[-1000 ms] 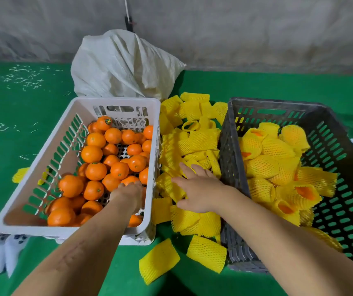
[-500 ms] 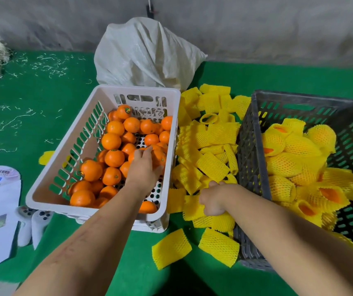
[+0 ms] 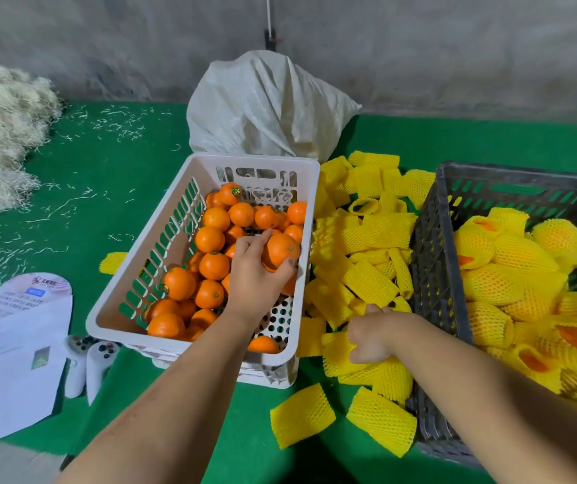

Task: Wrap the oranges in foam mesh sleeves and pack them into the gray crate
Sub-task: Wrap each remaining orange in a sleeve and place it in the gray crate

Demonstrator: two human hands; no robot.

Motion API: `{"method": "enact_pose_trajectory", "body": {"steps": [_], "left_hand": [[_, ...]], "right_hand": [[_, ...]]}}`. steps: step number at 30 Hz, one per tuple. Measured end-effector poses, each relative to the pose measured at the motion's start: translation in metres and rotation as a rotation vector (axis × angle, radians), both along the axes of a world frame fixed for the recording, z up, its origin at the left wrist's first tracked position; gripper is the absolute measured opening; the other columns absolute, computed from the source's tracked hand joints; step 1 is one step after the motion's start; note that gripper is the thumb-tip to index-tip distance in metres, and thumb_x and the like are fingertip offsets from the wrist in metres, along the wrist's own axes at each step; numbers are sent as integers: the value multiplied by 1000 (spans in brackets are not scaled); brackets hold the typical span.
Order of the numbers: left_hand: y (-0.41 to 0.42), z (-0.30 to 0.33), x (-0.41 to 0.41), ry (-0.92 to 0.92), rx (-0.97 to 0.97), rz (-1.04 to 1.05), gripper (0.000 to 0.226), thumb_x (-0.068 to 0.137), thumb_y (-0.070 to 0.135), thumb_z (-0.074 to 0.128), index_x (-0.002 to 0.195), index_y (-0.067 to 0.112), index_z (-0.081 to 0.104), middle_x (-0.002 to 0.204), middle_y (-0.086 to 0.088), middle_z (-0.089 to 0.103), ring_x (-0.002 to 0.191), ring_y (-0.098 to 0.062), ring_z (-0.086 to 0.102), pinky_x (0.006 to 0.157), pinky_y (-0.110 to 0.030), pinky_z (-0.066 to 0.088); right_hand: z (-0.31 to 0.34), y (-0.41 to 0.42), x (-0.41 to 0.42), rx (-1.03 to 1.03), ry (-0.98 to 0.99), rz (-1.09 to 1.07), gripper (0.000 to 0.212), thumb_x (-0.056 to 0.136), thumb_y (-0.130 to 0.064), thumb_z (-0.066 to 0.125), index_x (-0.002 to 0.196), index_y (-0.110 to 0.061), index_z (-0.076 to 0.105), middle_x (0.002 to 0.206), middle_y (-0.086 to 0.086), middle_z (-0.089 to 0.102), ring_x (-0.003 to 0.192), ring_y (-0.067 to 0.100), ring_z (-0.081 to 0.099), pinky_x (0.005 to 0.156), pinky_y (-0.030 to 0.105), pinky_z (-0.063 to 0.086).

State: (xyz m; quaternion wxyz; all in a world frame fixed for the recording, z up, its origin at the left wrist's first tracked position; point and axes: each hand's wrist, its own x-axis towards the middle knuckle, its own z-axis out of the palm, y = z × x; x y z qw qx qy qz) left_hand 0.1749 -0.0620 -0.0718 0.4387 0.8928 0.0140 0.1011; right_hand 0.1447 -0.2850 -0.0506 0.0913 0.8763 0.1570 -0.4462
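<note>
- Left hand (image 3: 257, 274) now has its grip curled round one orange (image 3: 281, 249), fingers under and beside it, near the right wall of the white crate (image 3: 133, 270). A second ago the same hand lay low at the crate's near end with nothing visibly in it; half a second ago it was reaching among the fruit. So the pick has just been made (the orange looks raised a little above its neighbours, though I cannot be sure it is clear of them).
- Right hand (image 3: 372, 338) has gone from flat and spread over the yellow pile to a closed grip pinching one foam mesh sleeve (image 3: 341, 354) at the near edge of the loose sleeves (image 3: 370, 260). Those lie on the green surface (image 3: 105, 176) between the two crates.
- Meaning for the task: both halves of one wrap are now in hand, fruit in the left, sleeve in the right. The likely next step is bringing them together and sliding the orange into the sleeve.
- Gray crate (image 3: 430, 260) sits at the right, already holding a heap of wrapped oranges (image 3: 510, 274); the white crate still holds many bare ones, so plenty of work remains.
- Possible snag: the pinched sleeve touches others, and a second one may lift along with it.
- Also present: white sack (image 3: 266, 106) behind the crates, printed papers (image 3: 18, 344) and two white controllers (image 3: 88, 361) at left.
</note>
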Motion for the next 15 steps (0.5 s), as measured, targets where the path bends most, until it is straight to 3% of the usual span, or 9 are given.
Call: {"method": "enact_pose_trajectory", "body": {"steps": [2,5,7,10,11,13,15], "left_hand": [[-2,6,-5,-36,-98,26,69,96,44,74,156,23,48,126,10,44,113,9,47,88,-4,41],[-18,17,-13,-88,-211,20,67,95,47,70,155,26,47,128,9,46,117,18,43,89,2,36],[-35,20,-19,-124,-262,-35,70,93,51,67,156,32,44,131,14,46,118,18,44,91,-4,43],[-59,20,-28,-86,-375,-158,84,93,50,71,162,46,25,149,32,38,134,8,46,104,-33,54],[-64,19,-30,-72,-376,-188,87,92,52,72,163,48,20,153,34,36,140,4,43,109,-36,51],[-65,14,-34,-94,-285,-198,86,91,56,69,163,41,24,144,32,39,138,10,39,110,-20,42],[-62,13,-36,-105,-284,-169,81,89,58,65,160,30,38,128,24,43,125,14,43,99,-5,37]], "right_hand": [[-3,5,-5,5,94,51,43,100,-34,54,140,-19,58,149,14,44,147,37,28,116,44,28],[-15,12,-11,-27,157,110,42,98,-30,55,139,-26,61,149,10,47,148,36,24,119,48,24],[-24,15,-14,-88,93,127,46,98,-30,53,143,-24,56,155,12,39,151,40,13,122,52,24],[-22,15,-14,-171,12,138,53,101,-32,51,149,-10,45,162,16,32,152,41,17,122,52,20],[-16,13,-11,-120,-33,113,53,102,-35,50,148,-9,46,160,14,37,150,39,26,120,50,23],[0,7,-1,174,-161,-23,41,103,-38,50,139,-19,56,146,7,53,136,33,46,110,36,40],[17,-4,5,582,-321,-307,14,101,-30,57,113,-33,64,112,-3,66,104,19,62,75,14,46]]}}
